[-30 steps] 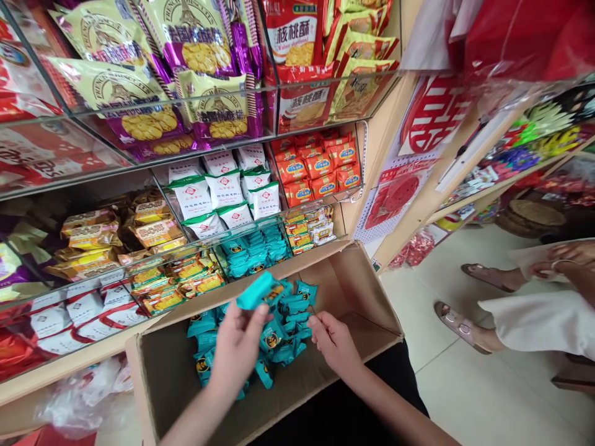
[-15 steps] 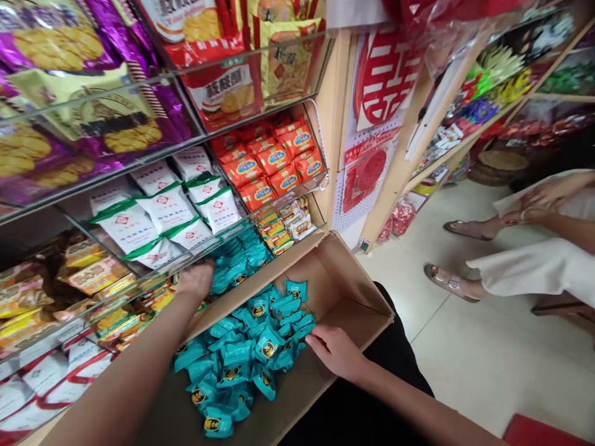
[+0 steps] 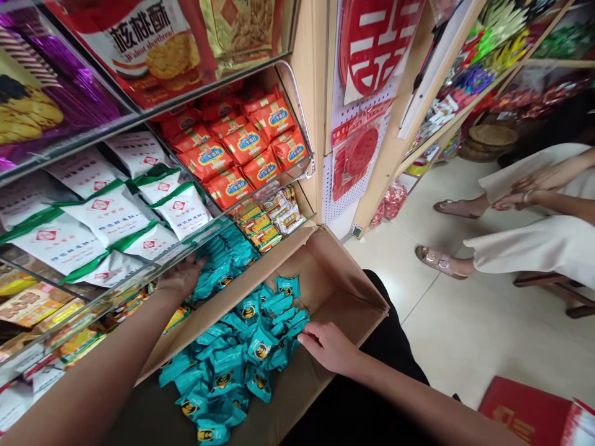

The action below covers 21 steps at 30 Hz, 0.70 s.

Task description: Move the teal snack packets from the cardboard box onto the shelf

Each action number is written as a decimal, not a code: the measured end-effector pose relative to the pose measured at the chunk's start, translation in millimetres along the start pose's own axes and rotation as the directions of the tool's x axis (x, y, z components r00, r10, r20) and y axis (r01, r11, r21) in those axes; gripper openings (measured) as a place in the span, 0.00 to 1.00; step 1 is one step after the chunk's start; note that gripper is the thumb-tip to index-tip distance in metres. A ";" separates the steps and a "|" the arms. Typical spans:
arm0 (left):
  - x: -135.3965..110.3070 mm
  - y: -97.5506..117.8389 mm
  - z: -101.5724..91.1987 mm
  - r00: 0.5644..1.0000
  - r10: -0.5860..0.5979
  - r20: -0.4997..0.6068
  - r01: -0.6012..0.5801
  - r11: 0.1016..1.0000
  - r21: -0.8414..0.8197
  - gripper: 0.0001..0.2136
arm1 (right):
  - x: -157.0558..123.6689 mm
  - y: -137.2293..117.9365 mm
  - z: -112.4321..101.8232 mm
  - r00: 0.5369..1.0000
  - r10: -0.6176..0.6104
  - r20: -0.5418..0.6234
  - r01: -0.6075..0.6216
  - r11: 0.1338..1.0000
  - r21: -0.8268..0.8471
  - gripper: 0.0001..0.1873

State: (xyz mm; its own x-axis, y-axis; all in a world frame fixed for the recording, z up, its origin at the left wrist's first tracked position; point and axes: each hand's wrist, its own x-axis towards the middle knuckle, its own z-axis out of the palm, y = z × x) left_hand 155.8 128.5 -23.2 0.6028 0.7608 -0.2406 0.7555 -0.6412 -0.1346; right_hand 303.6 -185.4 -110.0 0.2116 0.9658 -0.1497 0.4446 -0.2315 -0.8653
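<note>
On the lower shelf, my left hand [image 3: 181, 275] reaches in beside a row of teal wrapped snack packets [image 3: 227, 260]. Its fingers look stretched out and loose, their tips partly in shadow and blurred. A cardboard box [image 3: 341, 260] sits tilted against the shelf front, over dark-clothed legs. Many loose teal packets [image 3: 227, 365] with yellow-and-black round logos lie in it. Over the box's near side rests my right hand [image 3: 332, 348], fingers curled, tips at the edge of the pile. Whatever they pinch, if anything, is hidden.
Clear shelf fronts hold white-and-green packets [image 3: 111, 217], red packets [image 3: 246, 145] and yellow packets [image 3: 263, 229]. A wooden post [image 3: 309, 111] stands at the shelf's end. To the right a seated person's legs [image 3: 525, 248] and a red box [image 3: 523, 402] are on the tiled floor.
The view has moved closer to the shelves, so most things shift left in the picture. My left hand sits deeper in shadow beside the teal row. My right hand stays at the box.
</note>
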 end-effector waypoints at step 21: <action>-53.4 17.6 -27.2 0.996 -0.009 -0.092 0.007 1.000 -0.021 0.21 | 62.2 -3.0 7.7 0.997 0.048 0.054 -0.027 0.942 -0.336 0.19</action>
State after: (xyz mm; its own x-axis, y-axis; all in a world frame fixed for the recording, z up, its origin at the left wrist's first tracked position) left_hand 143.9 79.4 13.5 0.6172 0.7724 -0.1501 0.7648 -0.6337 -0.1161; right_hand 308.7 -123.8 -120.4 0.1857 0.9584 -0.2166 0.7050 -0.2836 -0.6501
